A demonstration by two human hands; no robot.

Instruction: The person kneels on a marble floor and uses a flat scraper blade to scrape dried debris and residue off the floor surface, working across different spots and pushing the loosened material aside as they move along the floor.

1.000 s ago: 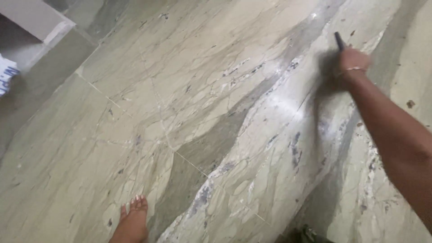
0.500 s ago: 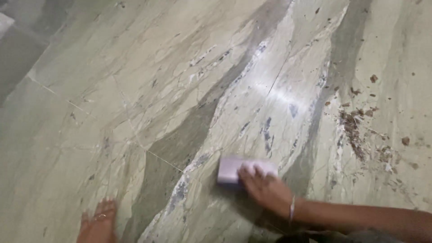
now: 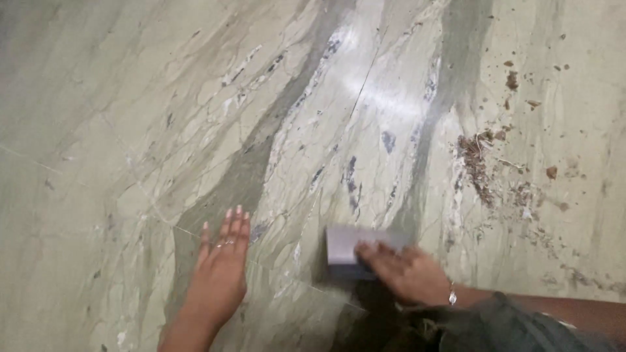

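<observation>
so the whole view is floor, a polished marble floor (image 3: pixel 130 98) in pale green-grey with darker grey veins running diagonally and white streaky patches. there's a bright glare spot near the top middle where light bounces off it. thin joint lines between slabs cross the left side. off to the right sits a scatter of brown dirt and debris (image 3: pixel 486 169), little clumps and twiggy bits, well apart from both hands.

the person's left hand (image 3: pixel 218 274) lies flat on the marble, palm down, fingers straight and close together, gripping nothing. there's a ring on one finger. the right hand (image 3: pixel 407 274) comes in from the lower right with a thin bangle at the wrist, and its fingers press down on top of a small flat pale lilac-grey rectangular pad (image 3: pixel 352 248), which lies on the floor just left of the debris patch and near the bottom middle of the view. it's more pressing on it than wrapping round it, and it's blurry, so can't tell if the thumb hooks an edge. some dark fabric shows at the bottom right corner.

compared with half a second back: the bare foot that was at the lower left is gone and the left hand is planted roughly there instead. the pad and right hand sit in much the same spot relative to the dirt.
</observation>
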